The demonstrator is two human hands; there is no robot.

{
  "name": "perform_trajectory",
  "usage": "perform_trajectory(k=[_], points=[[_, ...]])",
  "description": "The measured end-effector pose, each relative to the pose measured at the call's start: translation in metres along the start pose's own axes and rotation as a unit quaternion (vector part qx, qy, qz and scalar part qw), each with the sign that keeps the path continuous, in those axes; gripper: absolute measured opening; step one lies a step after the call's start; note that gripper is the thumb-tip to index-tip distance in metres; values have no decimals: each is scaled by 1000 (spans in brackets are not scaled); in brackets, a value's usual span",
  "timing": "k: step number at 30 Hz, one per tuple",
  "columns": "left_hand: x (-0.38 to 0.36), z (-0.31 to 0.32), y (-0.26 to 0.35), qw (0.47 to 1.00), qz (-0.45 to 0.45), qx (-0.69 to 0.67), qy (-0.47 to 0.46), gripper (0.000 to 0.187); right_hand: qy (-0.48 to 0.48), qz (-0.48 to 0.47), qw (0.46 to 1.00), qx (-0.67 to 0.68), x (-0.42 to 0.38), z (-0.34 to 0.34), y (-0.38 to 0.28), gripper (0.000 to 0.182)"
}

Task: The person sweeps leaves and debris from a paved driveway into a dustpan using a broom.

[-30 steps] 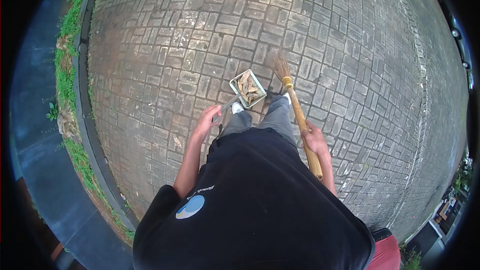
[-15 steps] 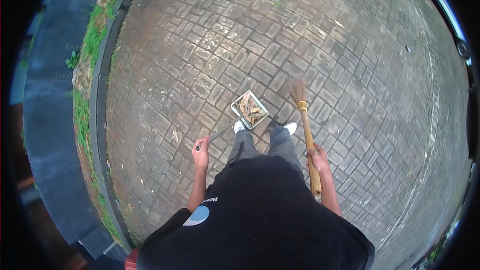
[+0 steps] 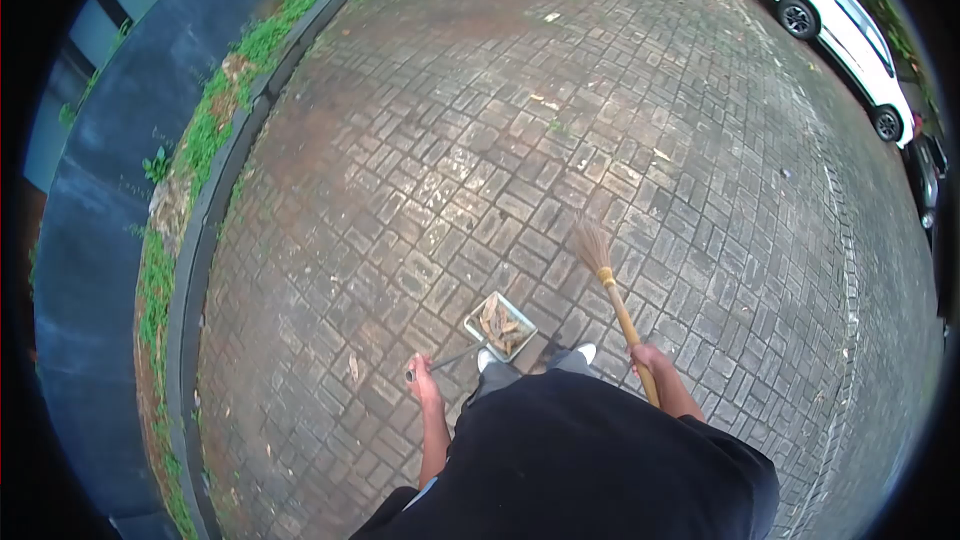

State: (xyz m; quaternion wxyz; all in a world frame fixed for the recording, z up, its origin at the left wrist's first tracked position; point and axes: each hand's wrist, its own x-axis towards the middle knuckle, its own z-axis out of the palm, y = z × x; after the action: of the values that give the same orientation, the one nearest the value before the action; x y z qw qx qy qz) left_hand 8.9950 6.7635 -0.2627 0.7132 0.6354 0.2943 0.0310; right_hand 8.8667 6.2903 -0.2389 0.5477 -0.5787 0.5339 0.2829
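Weathered grey-brown brick paving, outdoors, with kerb and parked cars

Ground: rectangular blocks, patched with pale wear and reddish-brown staining.

Left hand: bare; grip closed round a slim dark rod near its near end, a short stub showing past the fingers. Rod slants away to the right, reaching the lower left side of the pan.

Square shallow pan with a pale rim: in front of the person's feet, set cornerwise, between the two hands and farther forward. Contents: a heap of dry tan-brown leaves.

Right hand: bare; grip wrapped round the handle of a long broom, wooden-toned, with a yellow binding and a fan of brown bristles. Bristles point forward, to the right of the pan and apart from it; whether they touch the ground cannot be told.

Person: black shirt, grey trousers, white shoes, the left one just beside the pan.

Surroundings: one loose tan leaf near the left hand; dark grey kerb and green plant strip along the left; white car and dark car at upper right.
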Motion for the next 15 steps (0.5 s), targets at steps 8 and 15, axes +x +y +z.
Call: perform_trajectory(k=[8,15], points=[[18,64,64,997,12,2,74,45,106,55,993,-21,-81,64,80,27],[45,119,92,1000,-5,0,16,46,144,95,971,168,-102,75,146,27]])
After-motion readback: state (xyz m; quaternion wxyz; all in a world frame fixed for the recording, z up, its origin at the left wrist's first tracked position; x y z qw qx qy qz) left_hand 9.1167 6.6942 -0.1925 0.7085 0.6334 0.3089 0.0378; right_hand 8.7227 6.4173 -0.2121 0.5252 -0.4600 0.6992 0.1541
